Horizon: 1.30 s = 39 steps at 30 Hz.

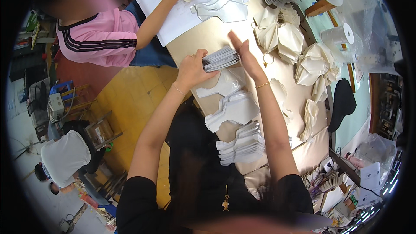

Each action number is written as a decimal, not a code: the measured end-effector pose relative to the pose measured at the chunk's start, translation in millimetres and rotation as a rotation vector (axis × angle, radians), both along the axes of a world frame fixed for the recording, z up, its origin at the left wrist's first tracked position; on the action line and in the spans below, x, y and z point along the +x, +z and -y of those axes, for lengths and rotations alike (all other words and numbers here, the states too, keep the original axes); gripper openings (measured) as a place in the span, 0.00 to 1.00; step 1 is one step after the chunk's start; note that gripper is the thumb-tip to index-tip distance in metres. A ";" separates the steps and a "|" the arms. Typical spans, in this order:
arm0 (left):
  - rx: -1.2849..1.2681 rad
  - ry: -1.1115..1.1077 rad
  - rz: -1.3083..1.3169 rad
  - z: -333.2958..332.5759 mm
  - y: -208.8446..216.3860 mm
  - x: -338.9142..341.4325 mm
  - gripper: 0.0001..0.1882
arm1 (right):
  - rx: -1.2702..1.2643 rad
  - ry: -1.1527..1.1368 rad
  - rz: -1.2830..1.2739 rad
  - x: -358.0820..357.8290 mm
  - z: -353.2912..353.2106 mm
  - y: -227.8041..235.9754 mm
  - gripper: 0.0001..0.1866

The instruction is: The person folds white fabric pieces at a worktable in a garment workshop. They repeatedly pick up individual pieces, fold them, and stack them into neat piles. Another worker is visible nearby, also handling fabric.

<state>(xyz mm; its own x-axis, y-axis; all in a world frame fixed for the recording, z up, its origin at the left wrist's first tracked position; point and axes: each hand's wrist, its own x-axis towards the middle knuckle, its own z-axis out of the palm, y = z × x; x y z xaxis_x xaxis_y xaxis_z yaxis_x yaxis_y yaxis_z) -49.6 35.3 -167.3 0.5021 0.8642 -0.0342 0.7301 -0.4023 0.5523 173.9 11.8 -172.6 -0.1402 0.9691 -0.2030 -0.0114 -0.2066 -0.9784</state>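
Note:
My left hand (191, 70) grips a thick stack of thin, pale cut pieces (222, 59) at its left end, thumb on the near side and fingers on the far side. The stack stands on edge, so its many layers show. My right hand (250, 60) is held flat with its fingers stretched out, its palm at the stack's right end; whether it presses there I cannot tell. Just nearer to me lie white shaped pieces (223, 83), then a fanned pile of similar pieces (234, 110) and another layered pile (242, 144).
Cream bundles (289, 39) on rings lie along the table's (208, 35) right side. At the far left sits a co-worker in a pink shirt (102, 39), arms over a white sheet (173, 21) and more pieces. Thread spools (338, 34) stand at the right.

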 end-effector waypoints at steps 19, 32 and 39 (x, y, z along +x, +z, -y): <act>-0.157 -0.024 -0.069 -9.7 5.9 9.2 0.39 | -0.030 -0.142 -0.144 2.7 37.3 -3.7 0.37; -0.152 -0.001 -0.036 -9.8 13.9 1.6 0.44 | 0.124 -0.151 0.316 -29.4 55.4 5.7 0.44; -0.132 -0.005 -0.091 -6.0 8.2 2.8 0.42 | 0.237 -0.182 0.220 -16.7 56.1 4.6 0.45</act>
<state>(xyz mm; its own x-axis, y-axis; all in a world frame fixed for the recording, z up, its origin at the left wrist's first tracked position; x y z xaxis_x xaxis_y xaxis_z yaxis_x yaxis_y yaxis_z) -46.8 41.3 -159.1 0.4957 0.8468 -0.1928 0.7779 -0.3341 0.5323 157.2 -44.3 -167.9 0.0608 0.9979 0.0242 0.1887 0.0123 -0.9820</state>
